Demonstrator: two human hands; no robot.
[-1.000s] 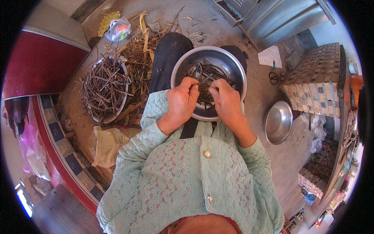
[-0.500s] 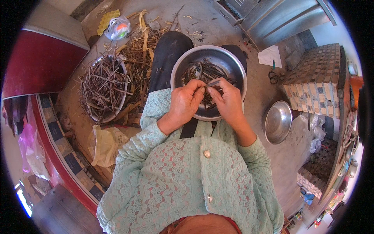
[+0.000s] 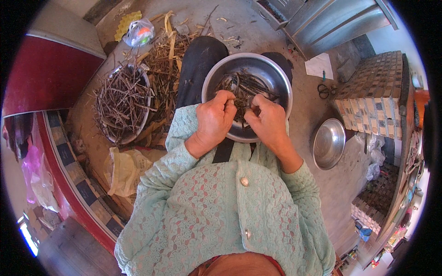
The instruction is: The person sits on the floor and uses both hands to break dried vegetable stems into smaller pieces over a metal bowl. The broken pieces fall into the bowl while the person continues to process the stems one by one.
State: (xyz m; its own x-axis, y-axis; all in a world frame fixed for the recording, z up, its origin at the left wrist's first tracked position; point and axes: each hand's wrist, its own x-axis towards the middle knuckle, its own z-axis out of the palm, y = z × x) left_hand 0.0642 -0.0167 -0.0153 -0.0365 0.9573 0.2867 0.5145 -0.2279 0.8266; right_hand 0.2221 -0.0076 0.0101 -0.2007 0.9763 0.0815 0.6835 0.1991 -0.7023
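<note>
The left hand (image 3: 214, 115) and the right hand (image 3: 267, 119) are apart, with curled fingers; I cannot tell whether either one pinches a piece. Just beyond and below the fingertips, thin dark twigs (image 3: 253, 83) lie in a round, smooth metal bowl (image 3: 278, 77). Further left, rough, straight sticks (image 3: 120, 106) overfill an oval basin (image 3: 147, 87).

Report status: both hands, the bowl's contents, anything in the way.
Left hand and right hand apart over metal bowl, both curled; any held piece unclear. Dark twig pieces inside bowl. No obstruction visible.
</note>
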